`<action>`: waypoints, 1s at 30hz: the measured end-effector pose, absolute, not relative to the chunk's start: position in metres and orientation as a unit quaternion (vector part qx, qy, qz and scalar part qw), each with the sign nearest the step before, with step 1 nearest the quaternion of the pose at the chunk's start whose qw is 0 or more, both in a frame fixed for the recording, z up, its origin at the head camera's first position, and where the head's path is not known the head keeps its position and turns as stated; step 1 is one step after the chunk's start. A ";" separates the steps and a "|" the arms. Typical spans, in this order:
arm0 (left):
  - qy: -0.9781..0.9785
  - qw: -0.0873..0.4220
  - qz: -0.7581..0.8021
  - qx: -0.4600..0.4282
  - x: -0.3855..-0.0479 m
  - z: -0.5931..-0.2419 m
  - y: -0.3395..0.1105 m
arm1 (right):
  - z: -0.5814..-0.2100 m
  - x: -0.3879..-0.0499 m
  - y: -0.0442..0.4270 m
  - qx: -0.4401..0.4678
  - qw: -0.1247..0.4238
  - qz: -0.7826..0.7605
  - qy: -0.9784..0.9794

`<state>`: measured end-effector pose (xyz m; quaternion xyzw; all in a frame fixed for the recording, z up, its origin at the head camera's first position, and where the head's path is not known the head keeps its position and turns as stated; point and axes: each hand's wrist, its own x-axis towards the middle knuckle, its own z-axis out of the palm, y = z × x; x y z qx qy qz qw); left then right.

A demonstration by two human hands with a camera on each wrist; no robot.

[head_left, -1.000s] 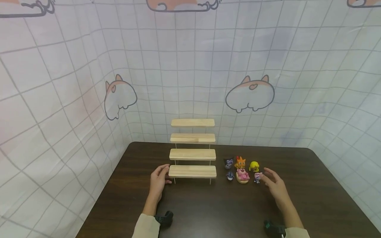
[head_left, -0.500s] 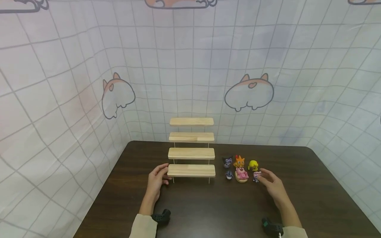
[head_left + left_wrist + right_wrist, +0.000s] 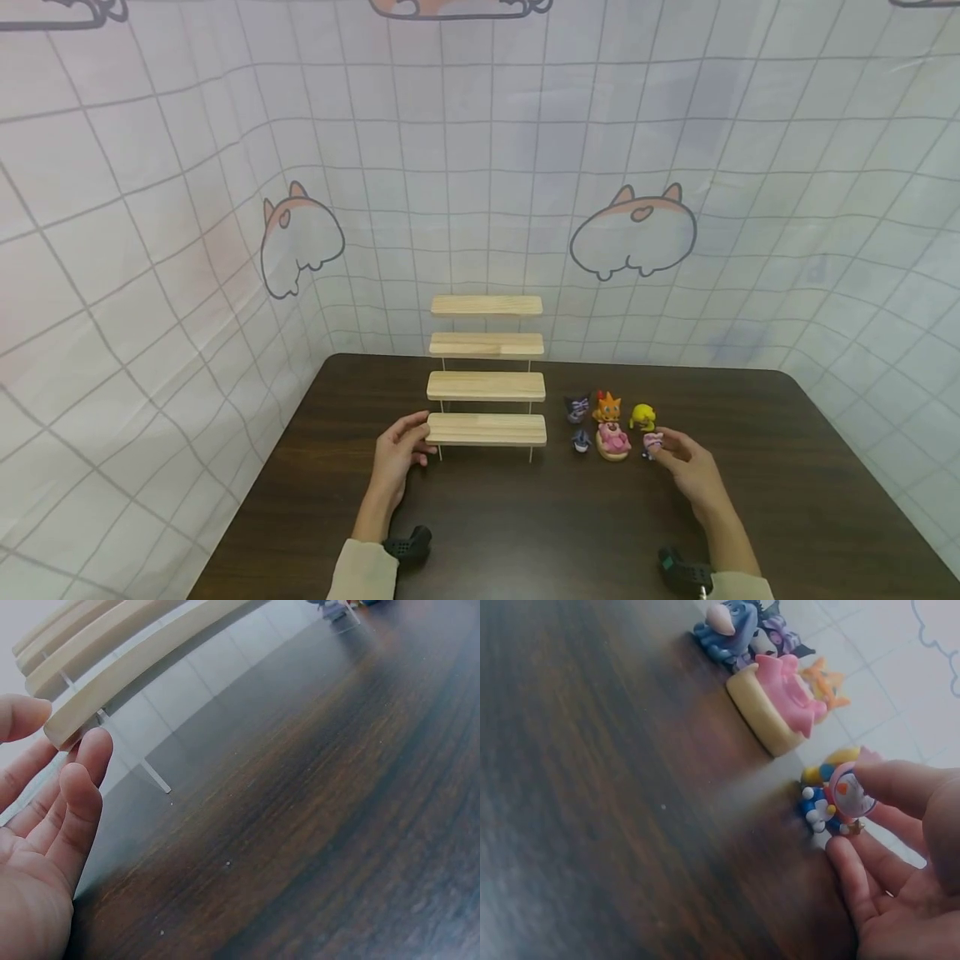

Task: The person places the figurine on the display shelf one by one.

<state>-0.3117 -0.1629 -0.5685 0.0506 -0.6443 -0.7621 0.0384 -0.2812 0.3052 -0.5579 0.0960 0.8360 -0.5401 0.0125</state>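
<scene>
A stepped wooden display rack (image 3: 486,429) stands on the table, its pale planks on thin legs. My left hand (image 3: 397,454) holds the left end of the lowest plank; in the left wrist view the thumb lies on one side and curled fingers (image 3: 94,754) on the other. At the right, my right hand (image 3: 692,473) pinches a small figurine (image 3: 836,802) with a pink-rimmed head and blue-and-white body, thumb against the head. It is upright near the tabletop; whether it touches the table I cannot tell. Fingers partly hide it in the head view.
Left of the held figurine are a pink bear figurine (image 3: 613,442) on a cream base, a blue donkey figurine (image 3: 581,442), a dark purple figurine (image 3: 577,408) and an orange figurine (image 3: 607,408). A yellow figurine (image 3: 642,417) sits just behind. Patterned cloth (image 3: 510,208) hangs behind the dark table (image 3: 555,525).
The right hand has come in slightly to the left and its thumb and fingers have closed on the small figurine. The left hand stays at the rack's lowest plank.
</scene>
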 end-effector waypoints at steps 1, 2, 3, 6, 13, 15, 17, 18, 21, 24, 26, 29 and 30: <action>-0.644 0.037 -0.762 0.050 -0.312 -0.568 -0.163 | -0.558 -0.281 0.305 0.097 0.011 -0.537 0.838; -0.645 0.035 -0.762 0.049 -0.312 -0.568 -0.163 | -0.558 -0.282 0.305 0.097 0.008 -0.534 0.840; -0.645 0.034 -0.762 0.048 -0.311 -0.568 -0.162 | -0.558 -0.282 0.305 0.097 0.005 -0.531 0.842; -0.645 0.031 -0.762 0.046 -0.311 -0.567 -0.162 | -0.558 -0.282 0.305 0.100 0.000 -0.519 0.849; -0.649 0.037 -0.759 0.041 -0.310 -0.567 -0.161 | -0.556 -0.283 0.305 0.104 -0.009 -0.509 0.854; -0.650 0.038 -0.758 0.043 -0.310 -0.567 -0.161 | -0.556 -0.283 0.305 0.102 -0.011 -0.510 0.854; -0.649 0.037 -0.758 0.045 -0.310 -0.567 -0.161 | -0.556 -0.282 0.305 0.102 -0.009 -0.512 0.853; -0.649 0.037 -0.758 0.045 -0.309 -0.567 -0.161 | -0.556 -0.281 0.305 0.102 -0.009 -0.514 0.852; -0.648 0.035 -0.759 0.044 -0.309 -0.568 -0.162 | -0.557 -0.280 0.304 0.103 -0.007 -0.521 0.847; -0.648 0.035 -0.759 0.043 -0.309 -0.568 -0.162 | -0.557 -0.279 0.304 0.103 -0.005 -0.530 0.842; -0.649 0.037 -0.759 0.042 -0.309 -0.568 -0.163 | -0.557 -0.279 0.304 0.105 -0.003 -0.537 0.837; -0.651 0.040 -0.757 0.042 -0.310 -0.568 -0.164 | -0.558 -0.279 0.303 0.108 -0.003 -0.544 0.832; -0.652 0.040 -0.756 0.042 -0.311 -0.568 -0.164 | -0.558 -0.279 0.303 0.111 -0.002 -0.545 0.831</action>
